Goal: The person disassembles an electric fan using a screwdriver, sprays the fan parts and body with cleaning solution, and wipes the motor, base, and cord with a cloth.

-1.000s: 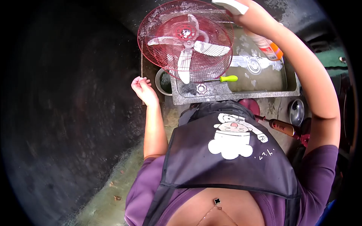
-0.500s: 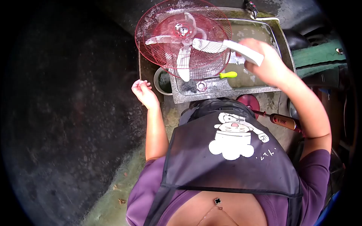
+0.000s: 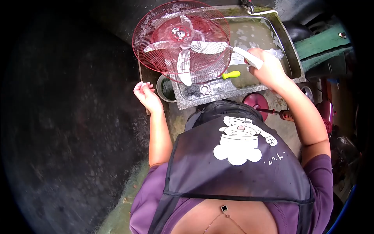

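A red wire fan guard (image 3: 156, 58) with white fan blades (image 3: 184, 64) lies over the left part of a stone sink (image 3: 241, 90). My right hand (image 3: 269, 68) is wrapped round a spray bottle (image 3: 249, 57), whose white head points left at the guard's right edge; the bottle's body is hidden. To the left, beside the sink, my left hand (image 3: 147, 93) hangs with its fingers curled together, and whether it holds anything is too small to tell. A screwdriver with a lime-green handle (image 3: 231, 75) rests near the sink's front, right of a small round knob (image 3: 205, 89).
A round tub of dark water (image 3: 166, 89) stands between my left hand and the sink. At the sink's back is a tap (image 3: 247, 5) with a white hose. Below the sink lies a red fan base (image 3: 257, 104) with its pole. A green surface (image 3: 325, 46) is at right.
The spray bottle in my right hand has come down from the upper right to beside the fan guard. My left hand has barely moved. The view has shifted slightly.
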The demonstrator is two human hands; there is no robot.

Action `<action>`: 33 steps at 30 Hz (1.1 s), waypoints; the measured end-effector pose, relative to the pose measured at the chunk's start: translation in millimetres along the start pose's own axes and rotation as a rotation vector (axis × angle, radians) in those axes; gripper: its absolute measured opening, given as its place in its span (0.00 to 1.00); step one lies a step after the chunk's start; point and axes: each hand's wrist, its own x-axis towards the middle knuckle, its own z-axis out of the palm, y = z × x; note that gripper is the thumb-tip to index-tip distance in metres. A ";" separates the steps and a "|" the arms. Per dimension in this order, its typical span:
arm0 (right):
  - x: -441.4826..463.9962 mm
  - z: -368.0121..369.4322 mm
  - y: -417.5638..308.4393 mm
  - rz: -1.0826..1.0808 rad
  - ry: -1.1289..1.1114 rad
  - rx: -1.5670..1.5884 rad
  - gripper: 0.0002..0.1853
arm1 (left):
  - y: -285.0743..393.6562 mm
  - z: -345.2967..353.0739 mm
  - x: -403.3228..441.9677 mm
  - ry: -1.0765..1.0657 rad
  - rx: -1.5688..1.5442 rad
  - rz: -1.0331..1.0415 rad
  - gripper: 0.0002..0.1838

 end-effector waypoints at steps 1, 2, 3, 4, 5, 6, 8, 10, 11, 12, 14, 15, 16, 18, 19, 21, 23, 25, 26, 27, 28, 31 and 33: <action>1.3 -1.1 0.3 0.020 -0.043 -0.019 0.09 | 1.8 3.0 0.3 0.004 0.020 0.000 0.07; 3.3 -2.9 -1.1 0.036 -0.088 -0.040 0.09 | 2.1 4.6 0.8 0.003 0.015 0.001 0.07; -0.4 -5.1 -9.0 -0.042 -0.162 -0.052 0.12 | 1.9 3.5 1.1 0.003 0.012 0.013 0.07; -1.3 0.1 -7.5 -0.190 -0.176 -0.029 0.13 | 1.1 1.1 1.2 0.004 0.011 0.024 0.07; -1.8 3.0 -9.0 -0.175 -0.161 0.006 0.11 | -1.7 -1.4 1.8 0.001 0.016 0.024 0.07; -2.2 4.1 -10.8 -0.161 -0.144 0.042 0.10 | -3.4 -2.7 0.8 0.001 0.015 0.023 0.07; 14.8 0.9 -0.4 0.029 -0.126 -0.194 0.08 | -4.6 -5.3 -1.1 0.016 -0.004 0.009 0.07; 28.9 0.8 18.9 -0.015 0.120 -0.375 0.07 | -4.3 -9.4 -3.7 0.022 -0.001 0.007 0.07; 33.4 -0.9 26.0 -0.065 0.215 -0.328 0.05 | -3.8 -13.8 -5.5 0.027 0.004 0.004 0.07; 36.2 -2.0 31.3 -0.115 0.308 -0.280 0.07 | -3.6 -18.0 -6.6 0.033 0.008 0.003 0.07; 35.1 -1.4 35.6 -0.122 0.302 -0.269 0.08 | -4.6 -25.0 -7.7 0.060 0.022 -0.004 0.07; 32.1 -1.4 34.0 -0.016 0.125 -0.296 0.09 | -5.3 -28.4 -8.0 0.063 0.023 -0.004 0.07; 28.6 -1.4 32.0 0.090 -0.053 -0.322 0.11 | -5.7 -31.9 -8.1 0.085 0.042 0.001 0.08; 19.5 2.9 17.0 0.082 -0.155 -0.158 0.10 | -7.8 -36.1 -6.4 0.112 0.062 0.005 0.09; 16.0 10.7 14.3 -0.024 -0.184 -0.013 0.09 | -8.5 -37.7 -6.1 0.112 0.045 0.004 0.09; 10.0 26.6 -0.8 -0.116 -0.263 0.131 0.08 | -8.6 -38.9 -8.3 0.112 0.032 -0.001 0.09; 10.8 38.8 -29.9 -0.161 -0.291 0.111 0.08 | -7.5 -33.3 -9.2 0.103 0.054 0.002 0.08; 26.2 54.4 -50.8 -0.220 -0.268 0.117 0.08 | -11.3 -27.5 -9.0 0.086 0.019 0.003 0.08; 34.3 61.5 -61.2 -0.279 -0.241 0.123 0.07 | -12.1 -24.2 -8.7 0.067 -0.019 0.006 0.08; 39.7 63.6 -72.7 -0.271 -0.255 0.157 0.08 | -13.3 -20.3 -9.2 0.060 -0.012 0.034 0.08; 45.0 62.9 -83.3 -0.261 -0.266 0.191 0.08 | -10.1 -16.0 -10.8 0.050 -0.004 0.036 0.08; 65.8 66.7 -101.5 -0.236 -0.324 0.235 0.11 | -9.3 -12.9 -12.3 0.031 -0.008 0.037 0.08; 72.0 72.9 -103.5 -0.262 -0.228 0.387 0.12 | -8.1 -11.6 -16.0 0.057 -0.005 0.015 0.06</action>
